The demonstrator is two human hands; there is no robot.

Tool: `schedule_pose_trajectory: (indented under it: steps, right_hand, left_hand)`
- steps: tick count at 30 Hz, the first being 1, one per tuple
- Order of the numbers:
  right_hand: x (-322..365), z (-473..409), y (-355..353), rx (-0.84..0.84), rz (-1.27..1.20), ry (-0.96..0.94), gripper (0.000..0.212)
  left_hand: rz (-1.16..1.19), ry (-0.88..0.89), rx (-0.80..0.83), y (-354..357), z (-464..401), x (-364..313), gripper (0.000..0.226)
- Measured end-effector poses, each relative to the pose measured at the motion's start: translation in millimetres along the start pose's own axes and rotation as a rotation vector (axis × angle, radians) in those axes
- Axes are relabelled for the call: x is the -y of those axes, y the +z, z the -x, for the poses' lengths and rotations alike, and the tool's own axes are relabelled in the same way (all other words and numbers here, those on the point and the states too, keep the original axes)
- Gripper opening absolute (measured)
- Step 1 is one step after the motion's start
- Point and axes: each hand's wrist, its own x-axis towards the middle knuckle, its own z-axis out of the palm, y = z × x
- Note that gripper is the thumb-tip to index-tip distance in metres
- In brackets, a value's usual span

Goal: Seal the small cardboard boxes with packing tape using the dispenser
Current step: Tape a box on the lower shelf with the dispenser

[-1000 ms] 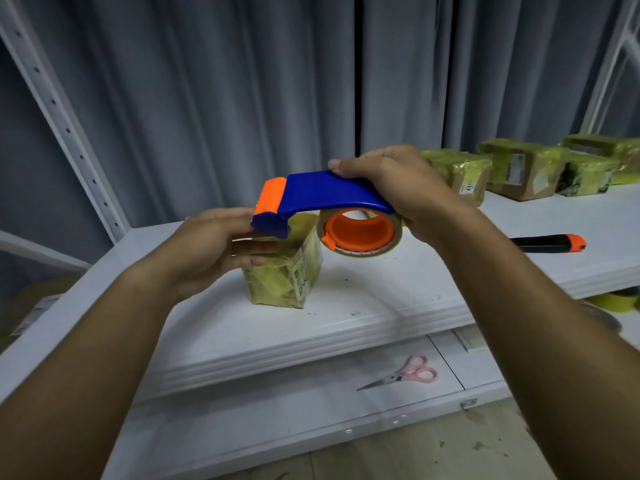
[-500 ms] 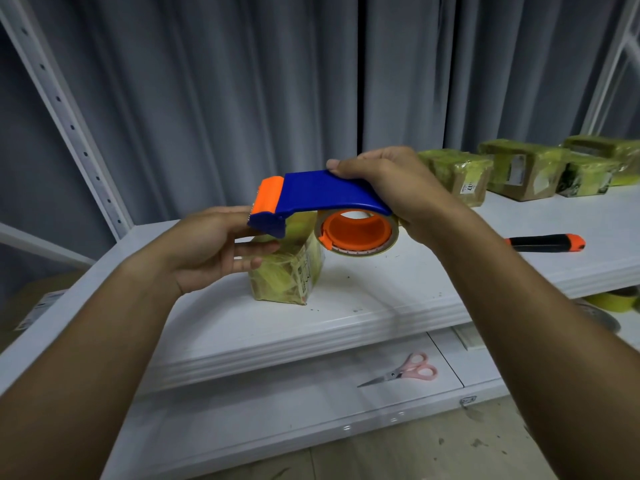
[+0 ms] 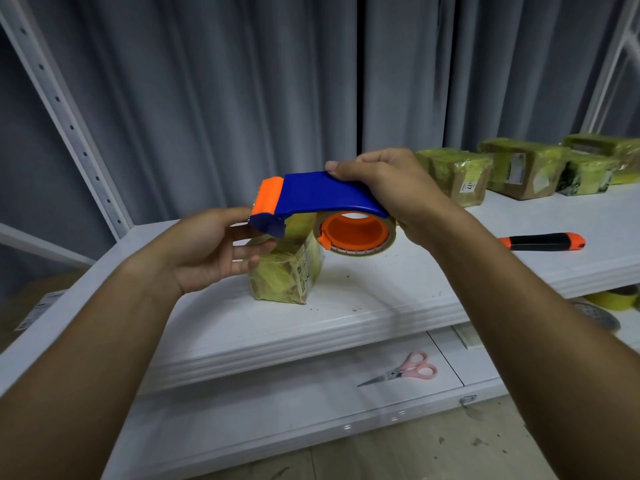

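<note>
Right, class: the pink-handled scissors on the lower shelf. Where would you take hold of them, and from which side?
Grip the scissors by the pink finger loops at their right end, coming from above and the right. They lie flat and closed on the lower shelf, blades pointing left, so this likely keeps fingers off the tips.

Box on shelf, dispenser above it, knife right, scissors below.
</note>
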Motion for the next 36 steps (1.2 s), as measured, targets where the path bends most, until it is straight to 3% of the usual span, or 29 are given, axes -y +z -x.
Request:
schedule_pose_trajectory:
  steps: [9, 16, 25, 36]
  right_hand:
    - [-3, -1, 3, 0.002, -0.058, 0.022, 0.029]
    - [-7, -2, 5, 0.005, -0.085, 0.039, 0.025]
    - [-12, -4, 8, -0.006, -0.091, 0.059, 0.028]
    - [-11, -3, 16, -0.031, -0.223, 0.133, 0.025]
  left_hand:
    - [0.097, -0.010, 0.045, 9, -3, 2, 0.021]
    - [0.209, -0.030, 0.093, 12, -8, 8, 0.038]
    - [0.117, 0.022, -0.028, 12, -6, 7, 0.022]
    - [0.088, 0.085, -0.095, 15, -3, 3, 0.028]
